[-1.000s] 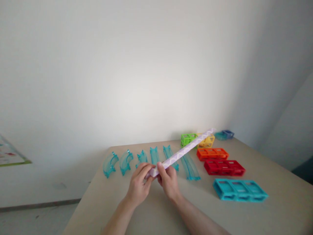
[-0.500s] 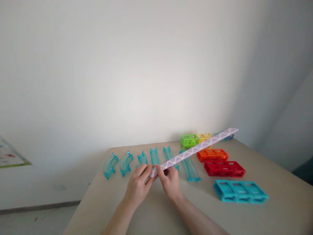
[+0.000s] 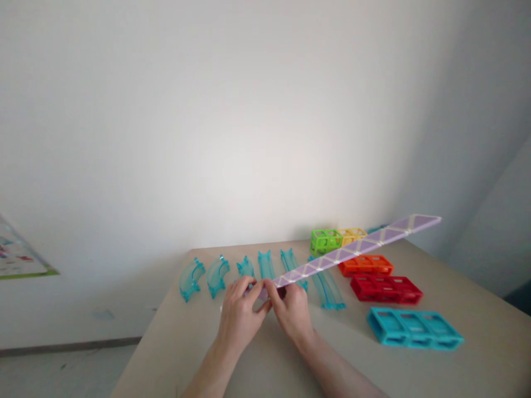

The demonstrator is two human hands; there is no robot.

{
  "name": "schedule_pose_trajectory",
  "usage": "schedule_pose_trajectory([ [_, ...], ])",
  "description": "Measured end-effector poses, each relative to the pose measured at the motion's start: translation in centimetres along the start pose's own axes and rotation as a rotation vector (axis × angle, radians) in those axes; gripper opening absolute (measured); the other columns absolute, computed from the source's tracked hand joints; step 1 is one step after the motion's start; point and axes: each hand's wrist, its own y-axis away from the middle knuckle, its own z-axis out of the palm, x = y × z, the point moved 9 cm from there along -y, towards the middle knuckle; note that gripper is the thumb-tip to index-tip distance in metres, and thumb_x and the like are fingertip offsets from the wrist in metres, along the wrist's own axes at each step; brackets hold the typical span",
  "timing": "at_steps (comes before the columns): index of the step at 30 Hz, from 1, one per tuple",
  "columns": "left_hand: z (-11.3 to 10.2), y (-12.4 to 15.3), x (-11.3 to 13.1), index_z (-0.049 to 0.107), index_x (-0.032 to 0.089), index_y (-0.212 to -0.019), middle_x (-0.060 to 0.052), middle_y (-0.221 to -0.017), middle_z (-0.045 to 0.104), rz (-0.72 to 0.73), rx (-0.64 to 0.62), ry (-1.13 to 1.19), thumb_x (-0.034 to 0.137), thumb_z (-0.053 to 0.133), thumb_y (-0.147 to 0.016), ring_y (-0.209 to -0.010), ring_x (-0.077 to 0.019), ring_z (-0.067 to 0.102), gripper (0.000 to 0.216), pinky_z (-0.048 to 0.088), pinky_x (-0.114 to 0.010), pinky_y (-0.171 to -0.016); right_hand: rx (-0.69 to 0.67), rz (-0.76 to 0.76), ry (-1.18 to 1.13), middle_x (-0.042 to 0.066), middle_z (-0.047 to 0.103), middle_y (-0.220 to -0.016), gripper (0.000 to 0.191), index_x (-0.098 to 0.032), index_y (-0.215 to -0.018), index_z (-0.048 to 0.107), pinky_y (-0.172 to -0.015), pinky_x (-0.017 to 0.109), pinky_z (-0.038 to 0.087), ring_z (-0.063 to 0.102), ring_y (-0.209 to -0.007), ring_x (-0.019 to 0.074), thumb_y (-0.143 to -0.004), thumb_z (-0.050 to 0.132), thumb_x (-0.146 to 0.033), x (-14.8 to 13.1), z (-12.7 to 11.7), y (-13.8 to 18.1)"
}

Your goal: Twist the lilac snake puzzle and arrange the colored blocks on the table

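A long pale purple strip of linked triangles (image 3: 357, 247) stretches from my hands up and to the right, its far end raised over the table's back right corner. My left hand (image 3: 239, 316) and my right hand (image 3: 291, 310) both pinch its near end, fingertips close together. Behind my hands several clear blue track pieces (image 3: 215, 275) lie in a row, some curved, some straight.
On the beige table (image 3: 489, 365), to the right, lie a teal frame block (image 3: 415, 329), a red one (image 3: 385, 289), an orange one (image 3: 365, 265), plus green (image 3: 326, 241) and yellow (image 3: 350, 235) cubes. A white wall stands behind. A poster (image 3: 19, 257) shows at the left.
The strip's far end has swung to the right and slightly up, reaching well past the cubes. My hands stayed on the near end, barely shifting.
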Motion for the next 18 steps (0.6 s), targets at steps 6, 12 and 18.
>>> schedule_pose_trajectory([
  [6, 0.8, 0.1, 0.1, 0.062, 0.019, -0.110, -0.008, -0.098, 0.071, -0.005, -0.064, 0.208, 0.017, 0.061, -0.087, -0.091, -0.0248, 0.066, 0.023, 0.052, -0.040, -0.081, -0.073, -0.155, -0.164, 0.002, 0.059, -0.068, 0.025, -0.020, -0.081, 0.052, -0.057, 0.027, 0.042, 0.058, -0.060, 0.0169, -0.095, 0.048, -0.040, -1.7, 0.2, 0.7],
  [12, 0.7, 0.2, -0.1, 0.062, 0.020, -0.117, -0.007, -0.097, 0.070, 0.027, -0.048, 0.256, 0.022, 0.058, -0.092, -0.090, -0.0222, 0.065, 0.026, 0.053, -0.035, -0.080, -0.019, -0.178, -0.238, -0.002, 0.052, -0.062, 0.026, -0.022, -0.077, 0.048, -0.054, 0.026, 0.041, 0.053, -0.055, 0.0149, -0.092, 0.055, -0.041, -1.3, -0.3, 1.1],
  [18, 0.1, 0.3, 0.1, 0.065, 0.021, -0.115, -0.007, -0.095, 0.070, 0.074, 0.011, 0.312, 0.021, 0.059, -0.091, -0.088, -0.0206, 0.064, 0.024, 0.052, -0.032, -0.078, 0.046, -0.078, -0.392, -0.005, 0.044, -0.055, 0.037, -0.022, -0.064, 0.043, -0.048, 0.025, 0.035, 0.043, -0.049, 0.0113, -0.087, 0.060, -0.045, -0.8, -0.8, 0.7],
])
